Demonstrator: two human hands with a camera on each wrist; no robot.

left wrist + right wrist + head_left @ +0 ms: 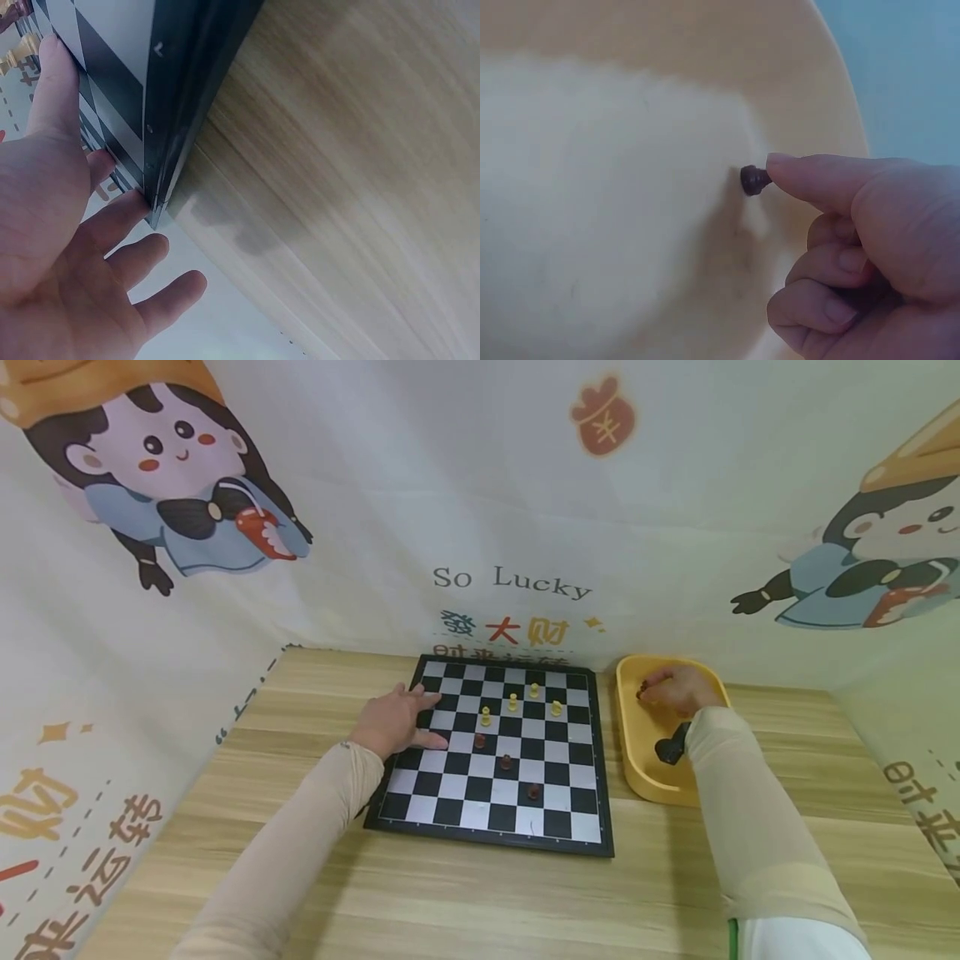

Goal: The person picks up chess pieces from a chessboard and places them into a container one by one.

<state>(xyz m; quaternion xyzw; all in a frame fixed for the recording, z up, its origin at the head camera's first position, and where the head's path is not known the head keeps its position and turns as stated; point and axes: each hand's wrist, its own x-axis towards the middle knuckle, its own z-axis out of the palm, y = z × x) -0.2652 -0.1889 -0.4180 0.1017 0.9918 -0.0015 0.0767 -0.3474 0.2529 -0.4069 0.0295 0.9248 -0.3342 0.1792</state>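
Note:
My right hand (pixel 678 687) is over the yellow tray (pixel 634 777), pinching a small dark chess piece (pixel 754 180) between thumb and finger. The base of that piece points away from the fingertips; its top is hidden by them. With fingers spread, my left hand (pixel 392 720) rests on the left edge of the chessboard (pixel 491 842). Its thumb lies on the squares in the left wrist view. Several pale yellow chess pieces, among them a knight (pixel 556 708), stand toward the board's far side. Three dark red pieces, one of them a chess piece (pixel 506 762), form a diagonal nearer me.
Wood-grain table (pixel 465 902) surface lies under the board and tray. A printed cloth (pixel 510 510) hangs behind and at both sides, close to the tray's far rim. A black device (pixel 672 745) sits at my right wrist, above the tray.

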